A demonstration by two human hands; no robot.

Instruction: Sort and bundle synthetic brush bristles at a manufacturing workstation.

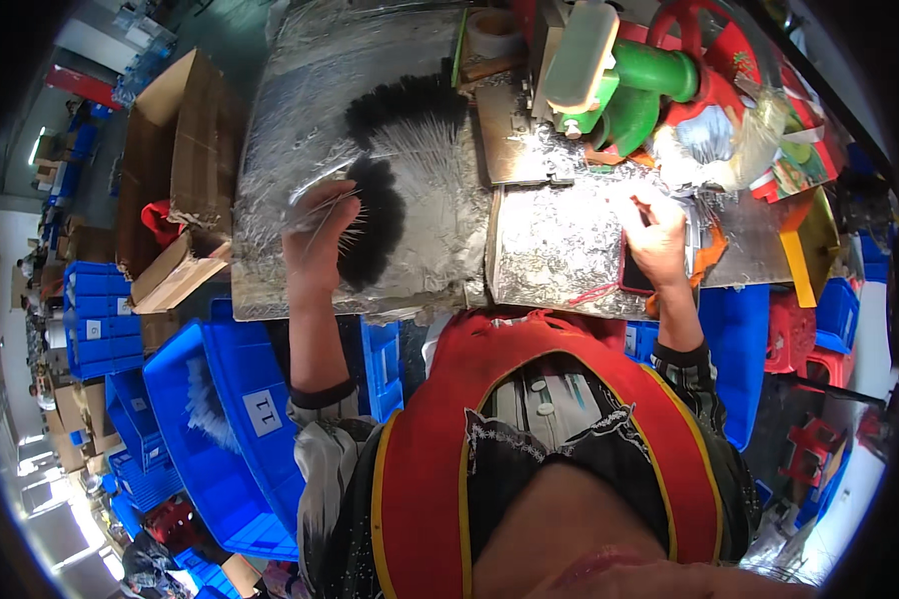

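Observation:
My left hand (320, 235) is closed around a loose bundle of thin, pale, wire-like sticks (322, 208) that poke out past the fingers. Beside it on the worn metal bench top, a pile of black-tipped thin sticks (373, 225) lies fanned out. A second fan of the same black-tipped sticks (410, 105) spreads farther back, its pale stems pointing toward me. Over a bright, shiny metal plate (549, 245), my right hand (659, 245) has thumb and fingers pinched together. Glare hides whatever may be between them. Under its wrist lies a dark, flat, phone-like object (633, 272).
A green hand press (654, 70) with a red wheel (684, 22) stands at the back right, near a clear plastic bag (714, 150). A tape roll (494, 35) sits behind. An open cardboard box (195, 140) and blue bins (270, 419) flank the bench's left side.

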